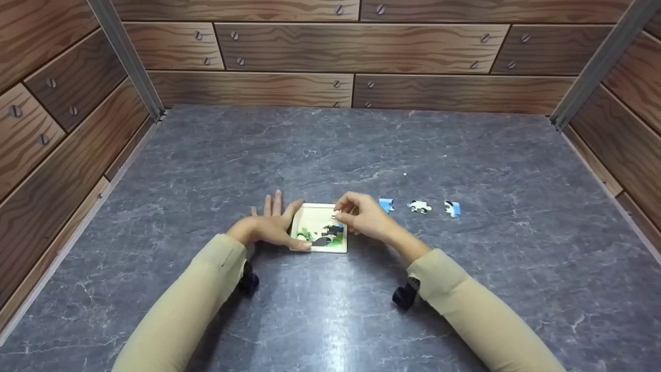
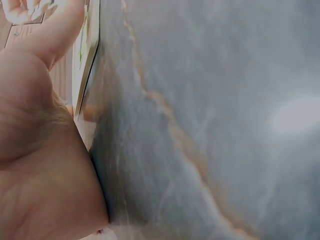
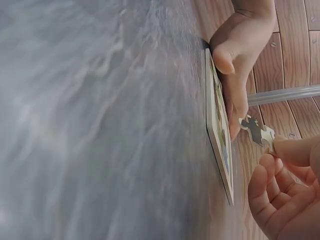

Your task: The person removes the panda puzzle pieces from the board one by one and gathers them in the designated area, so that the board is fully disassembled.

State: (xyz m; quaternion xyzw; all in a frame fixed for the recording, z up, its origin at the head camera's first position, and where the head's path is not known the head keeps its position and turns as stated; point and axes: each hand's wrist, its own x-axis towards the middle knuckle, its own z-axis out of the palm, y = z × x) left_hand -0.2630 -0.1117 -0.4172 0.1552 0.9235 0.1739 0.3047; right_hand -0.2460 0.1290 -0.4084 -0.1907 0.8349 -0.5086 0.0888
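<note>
A small square wooden puzzle tray (image 1: 312, 216) lies flat on the table, with several green, black and white pieces fitted along its near side. Against its left edge rests my left hand (image 1: 271, 226), fingers stretched out and thumb on the near left corner. My right hand (image 1: 369, 217), above the tray's right side, pinches a black and white puzzle piece (image 3: 256, 131) between thumb and index finger. The right wrist view shows that piece raised clear of the tray. In the left wrist view only the tray's side edge (image 2: 89, 60) shows.
To the right of the tray lie three loose pieces in a row: a blue one (image 1: 386, 205), a white and black one (image 1: 420, 207), and a blue, black and white one (image 1: 453, 208). Wood-patterned walls (image 1: 361, 49) enclose the dark marbled table (image 1: 258, 150).
</note>
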